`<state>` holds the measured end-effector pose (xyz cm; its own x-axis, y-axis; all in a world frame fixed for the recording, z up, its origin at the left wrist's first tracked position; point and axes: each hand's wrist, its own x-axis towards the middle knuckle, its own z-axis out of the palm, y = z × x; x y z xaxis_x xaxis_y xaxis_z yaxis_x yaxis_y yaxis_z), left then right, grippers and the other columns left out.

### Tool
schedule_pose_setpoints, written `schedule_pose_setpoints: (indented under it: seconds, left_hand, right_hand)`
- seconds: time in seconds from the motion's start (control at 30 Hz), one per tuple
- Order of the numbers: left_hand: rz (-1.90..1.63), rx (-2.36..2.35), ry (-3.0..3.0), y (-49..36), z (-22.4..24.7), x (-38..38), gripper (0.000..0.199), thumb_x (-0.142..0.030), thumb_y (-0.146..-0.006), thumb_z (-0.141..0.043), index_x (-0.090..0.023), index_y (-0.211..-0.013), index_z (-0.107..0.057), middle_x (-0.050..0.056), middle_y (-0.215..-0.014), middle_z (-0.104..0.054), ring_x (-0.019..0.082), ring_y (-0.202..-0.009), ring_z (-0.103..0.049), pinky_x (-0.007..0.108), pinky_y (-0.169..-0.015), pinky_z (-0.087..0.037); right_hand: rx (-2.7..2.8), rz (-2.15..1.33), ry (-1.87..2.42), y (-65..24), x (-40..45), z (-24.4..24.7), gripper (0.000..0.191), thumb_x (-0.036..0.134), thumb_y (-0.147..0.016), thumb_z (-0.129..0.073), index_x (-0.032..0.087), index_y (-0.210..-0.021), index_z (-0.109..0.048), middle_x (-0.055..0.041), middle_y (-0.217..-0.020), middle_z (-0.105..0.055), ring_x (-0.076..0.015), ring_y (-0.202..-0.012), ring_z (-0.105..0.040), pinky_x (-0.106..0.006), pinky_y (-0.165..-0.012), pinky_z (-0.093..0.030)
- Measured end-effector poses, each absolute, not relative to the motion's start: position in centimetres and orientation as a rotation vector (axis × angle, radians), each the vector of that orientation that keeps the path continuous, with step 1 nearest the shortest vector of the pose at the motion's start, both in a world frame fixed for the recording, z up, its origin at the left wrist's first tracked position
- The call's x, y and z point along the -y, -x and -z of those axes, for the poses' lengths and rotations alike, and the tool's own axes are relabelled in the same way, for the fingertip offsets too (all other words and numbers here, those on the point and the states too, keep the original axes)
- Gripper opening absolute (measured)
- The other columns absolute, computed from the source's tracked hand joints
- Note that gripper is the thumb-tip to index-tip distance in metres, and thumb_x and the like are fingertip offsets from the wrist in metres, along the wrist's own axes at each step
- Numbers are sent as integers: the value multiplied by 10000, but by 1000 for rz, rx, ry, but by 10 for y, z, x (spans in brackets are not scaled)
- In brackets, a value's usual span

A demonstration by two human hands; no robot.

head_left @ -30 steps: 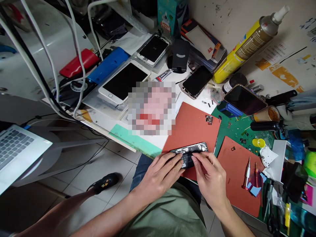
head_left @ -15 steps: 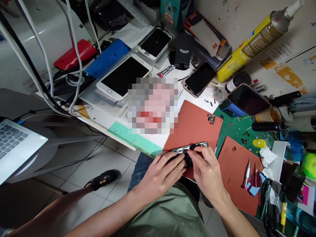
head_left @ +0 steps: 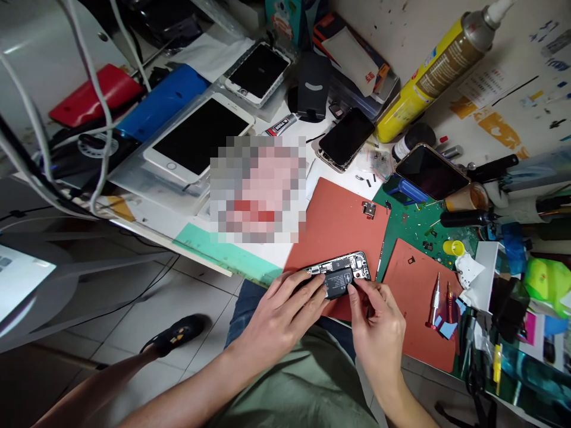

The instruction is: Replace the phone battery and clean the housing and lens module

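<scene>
An opened phone (head_left: 331, 266) lies at the front edge of a reddish-brown mat, its inner parts facing up. A black battery (head_left: 339, 282) with pale print sits inside it. My left hand (head_left: 285, 312) grips the phone's left part, fingers lying across the frame and battery edge; its thumb is hidden. At the phone's right end, my right hand (head_left: 378, 315) has thumb and forefinger pinched close beside the battery's lower right corner. Whatever is between those fingertips is too small to make out.
The mat (head_left: 343, 220) carries a small metal part (head_left: 368, 209). On a second mat (head_left: 410, 309) lie two screwdrivers (head_left: 436, 300). Behind are a white phone (head_left: 200, 137), a dark phone (head_left: 345, 138), a glue tube (head_left: 281, 125) and a yellow spray can (head_left: 428, 77). A person's leg (head_left: 107, 380) shows lower left.
The phone has tipped flatter, so its battery and inside now show. My right hand has moved from the upper edge down to the phone's lower right end. The camera view has shifted.
</scene>
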<state>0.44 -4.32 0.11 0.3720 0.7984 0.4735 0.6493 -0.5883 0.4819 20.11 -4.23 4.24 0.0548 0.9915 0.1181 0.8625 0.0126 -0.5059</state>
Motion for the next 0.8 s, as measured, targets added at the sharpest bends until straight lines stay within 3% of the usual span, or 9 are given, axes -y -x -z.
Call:
schedule_pose_setpoints:
  seconds: [0.13,0.23,0.5,0.8]
  left_hand:
    - [-1007,-1276,-2427,-6,7,48,360,-69,-973,-733,-38,-1329,-691,184,-1348,-743,345,-1212,-627,501,-971,-551]
    - [-1015,-1282,-2402,-9,11,53,408,-43,-969,-724,-37,-1373,-668,184,-1381,-725,346,-1220,-622,513,-995,-553]
    - [-1079,-1327,-2292,-18,13,58,368,-9,-970,-694,-37,-1337,-681,173,-1357,-740,337,-1203,-636,494,-982,-581]
    - [-1036,-1305,-2291,-1,12,65,437,-18,-980,-702,-68,-1411,-661,143,-1377,-742,314,-1312,-626,482,-1093,-516]
  right_hand:
    - [1796,-369,1914,-197,45,-35,223,303,-1089,-592,173,-1100,-772,-64,-942,-701,-150,-744,-699,-240,-579,-531]
    - [1817,-322,1887,-197,44,-31,207,282,-1087,-597,174,-1111,-772,-63,-950,-719,-164,-789,-720,-263,-677,-572]
    - [1746,-373,1802,-194,47,-32,152,228,-1070,-623,198,-1156,-745,-63,-1037,-769,-178,-919,-756,-282,-811,-607]
    - [1748,-236,1807,-191,59,-27,176,167,-1049,-639,204,-1199,-723,-79,-1051,-767,-200,-922,-742,-324,-838,-617]
